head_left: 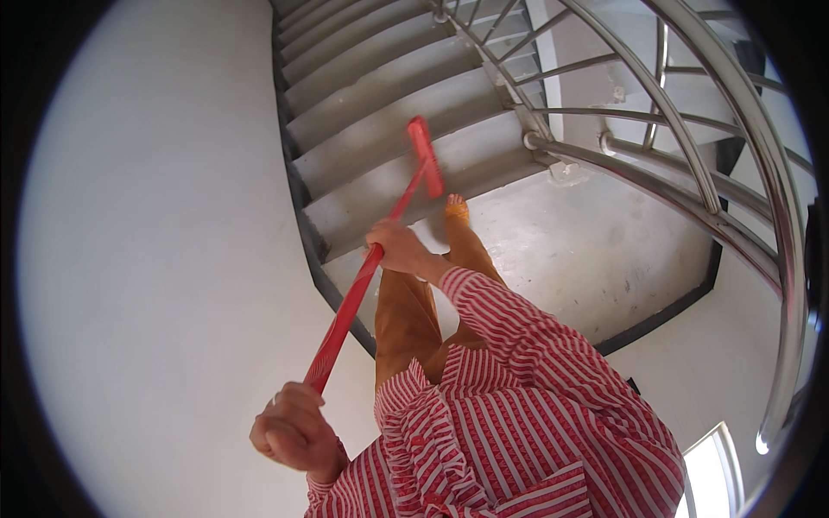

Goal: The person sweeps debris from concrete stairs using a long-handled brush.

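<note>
A red broom with a long handle slants across the view, from the lower left up to the stairs. My left hand is closed round the upper end of its handle. Farther along, my right hand grips the handle near the middle, in front of my legs. The broom's narrow red head is over the nearest grey steps, just ahead of my foot in an orange sandal. Whether the head touches a step, I cannot tell.
A white wall with a dark skirting band runs along the left. Metal stair railings curve up the right side. Beneath me is a pale, scuffed landing, edged with a dark band. A bright opening shows at the lower right.
</note>
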`<state>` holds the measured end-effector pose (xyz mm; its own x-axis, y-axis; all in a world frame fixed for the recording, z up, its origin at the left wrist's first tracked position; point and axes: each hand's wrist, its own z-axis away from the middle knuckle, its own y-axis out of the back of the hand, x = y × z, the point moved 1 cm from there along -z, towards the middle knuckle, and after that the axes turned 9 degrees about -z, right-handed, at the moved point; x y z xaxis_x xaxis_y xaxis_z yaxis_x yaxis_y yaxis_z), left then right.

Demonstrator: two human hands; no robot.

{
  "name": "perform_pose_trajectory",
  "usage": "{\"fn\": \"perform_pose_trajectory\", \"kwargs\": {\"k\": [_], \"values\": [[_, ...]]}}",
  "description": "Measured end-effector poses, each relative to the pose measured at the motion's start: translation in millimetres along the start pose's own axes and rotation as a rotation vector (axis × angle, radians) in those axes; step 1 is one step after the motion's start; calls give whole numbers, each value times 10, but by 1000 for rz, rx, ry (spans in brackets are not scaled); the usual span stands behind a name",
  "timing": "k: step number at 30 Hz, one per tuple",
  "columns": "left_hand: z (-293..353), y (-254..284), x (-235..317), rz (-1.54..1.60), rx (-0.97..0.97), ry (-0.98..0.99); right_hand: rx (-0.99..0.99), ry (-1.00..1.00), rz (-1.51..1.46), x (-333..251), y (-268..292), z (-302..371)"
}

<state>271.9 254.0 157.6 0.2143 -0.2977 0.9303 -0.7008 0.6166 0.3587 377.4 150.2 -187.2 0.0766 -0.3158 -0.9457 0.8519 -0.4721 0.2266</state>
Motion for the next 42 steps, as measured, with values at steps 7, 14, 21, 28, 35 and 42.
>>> {"fn": "perform_pose_trajectory", "kwargs": {"k": [7,14,21,28,35,42], "values": [[137,-202,-697,337,-7,163,-280,-117,173,-15,746,85],[461,236,-711,330,-90,340,-227,-96,197,554,-236,442],[609,944,-181,-51,-119,100,-193,184,-61,-345,-1521,107],[645,735,-5,147,-35,-2,-165,258,-41,-351,-883,286],[741,401,-732,214,-56,353,-152,107,283,398,-247,468],[797,789,-261,-39,1,173,-245,137,-6,-317,-1312,243]]}}
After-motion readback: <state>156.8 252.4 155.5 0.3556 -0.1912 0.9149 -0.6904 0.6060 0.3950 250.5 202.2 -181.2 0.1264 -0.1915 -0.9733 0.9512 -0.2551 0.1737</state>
